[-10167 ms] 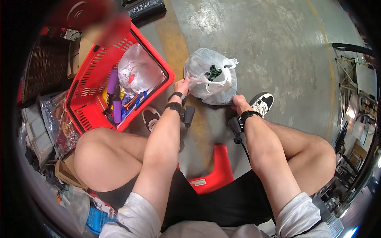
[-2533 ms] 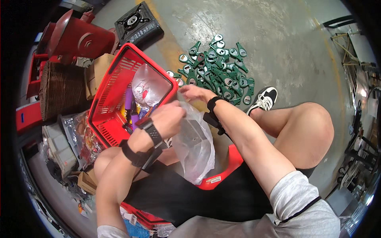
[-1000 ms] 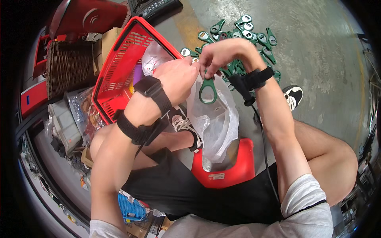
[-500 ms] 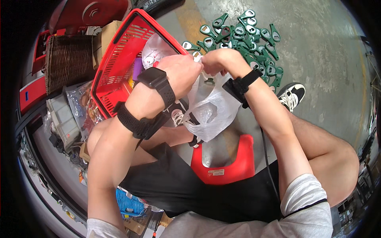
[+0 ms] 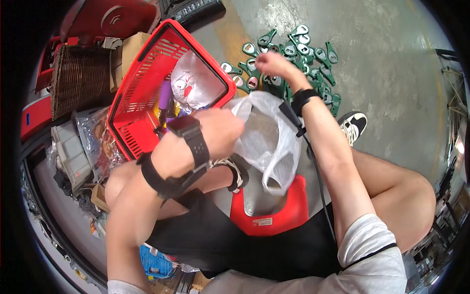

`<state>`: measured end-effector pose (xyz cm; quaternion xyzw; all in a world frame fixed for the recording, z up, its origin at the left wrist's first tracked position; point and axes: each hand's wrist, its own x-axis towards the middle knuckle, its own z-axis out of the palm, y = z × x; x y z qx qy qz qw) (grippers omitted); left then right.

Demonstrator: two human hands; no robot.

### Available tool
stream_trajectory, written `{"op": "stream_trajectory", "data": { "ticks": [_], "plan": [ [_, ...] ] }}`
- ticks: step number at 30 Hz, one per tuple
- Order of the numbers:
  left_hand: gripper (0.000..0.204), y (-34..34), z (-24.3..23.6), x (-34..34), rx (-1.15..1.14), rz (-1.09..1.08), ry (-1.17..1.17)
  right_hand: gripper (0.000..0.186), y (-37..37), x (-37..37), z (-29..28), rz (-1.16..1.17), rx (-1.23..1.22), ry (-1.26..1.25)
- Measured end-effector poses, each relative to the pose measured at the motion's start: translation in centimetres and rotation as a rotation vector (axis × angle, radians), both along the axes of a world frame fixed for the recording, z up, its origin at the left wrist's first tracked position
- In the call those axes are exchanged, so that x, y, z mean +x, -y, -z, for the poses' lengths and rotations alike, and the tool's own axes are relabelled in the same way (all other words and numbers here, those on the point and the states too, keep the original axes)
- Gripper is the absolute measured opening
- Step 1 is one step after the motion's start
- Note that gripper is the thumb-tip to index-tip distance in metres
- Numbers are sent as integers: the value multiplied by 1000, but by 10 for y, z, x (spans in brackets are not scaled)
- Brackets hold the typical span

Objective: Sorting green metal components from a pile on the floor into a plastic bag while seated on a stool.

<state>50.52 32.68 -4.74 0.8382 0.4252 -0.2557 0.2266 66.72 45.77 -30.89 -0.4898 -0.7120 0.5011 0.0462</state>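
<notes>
My left hand [image 5: 223, 129] is closed on the rim of a thin white plastic bag [image 5: 267, 134], which hangs with its mouth spread and a handle loop drooping toward me. My right hand [image 5: 275, 64] is over the near left part of a pile of green bottle openers [image 5: 318, 66] with metal heads. Its fingers are curled down and mostly hidden, so whether they grip a bottle opener cannot be made out. Little of the bag's inside can be seen.
On the left stands a red plastic basket [image 5: 128, 93] holding a clear bag and purple and yellow items. Behind it are a wicker basket [image 5: 81, 78] and a cardboard box [image 5: 134, 51]. A red stool [image 5: 269, 225] is between my legs. A black cable runs along my right arm.
My right hand has let go of the bag and moved away to the bottle openers. The bag's mouth has widened, while my left hand keeps its hold and sits lower.
</notes>
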Motion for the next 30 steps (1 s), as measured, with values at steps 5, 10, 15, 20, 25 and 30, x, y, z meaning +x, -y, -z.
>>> {"op": "stream_trajectory", "data": {
  "ticks": [5,10,15,20,25,30],
  "plan": [
    [17,21,-11,-31,10,-13,-7,32,64,-67,38,-172,113,170],
    [17,16,-8,-35,13,13,26,26,92,-83,59,28,434,162],
    [17,13,-5,-36,10,55,38,23,83,-98,93,46,463,400],
    [17,10,-2,-35,-5,93,21,27,83,-114,102,53,425,507],
    [17,6,1,-31,2,136,24,25,84,-108,101,33,340,464],
    [17,7,-2,-35,52,178,58,26,69,-78,75,-50,75,463]
  ]
}}
